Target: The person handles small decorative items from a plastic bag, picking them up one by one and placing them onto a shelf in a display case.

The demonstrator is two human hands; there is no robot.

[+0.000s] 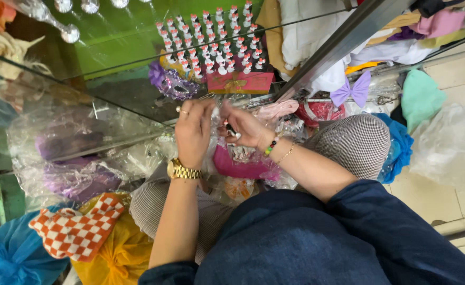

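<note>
My left hand (193,132), with a gold watch and a ring, grips the top of a clear plastic packet (211,158) on my lap. My right hand (245,126), wearing bead bracelets, pinches a small white and dark piece (232,130) just above a pink card of small white figures (240,163) inside the plastic. The two hands almost touch. What sits under the fingers is hidden.
A pink tray (240,82) with several small red-and-white figures stands beyond the hands, beside a purple mask (175,84). Glass shelf edges (111,113) and a metal bar (338,45) cross above. Plastic bags (74,153), fabric bundles (79,232) and a lilac bow (351,91) surround my knees.
</note>
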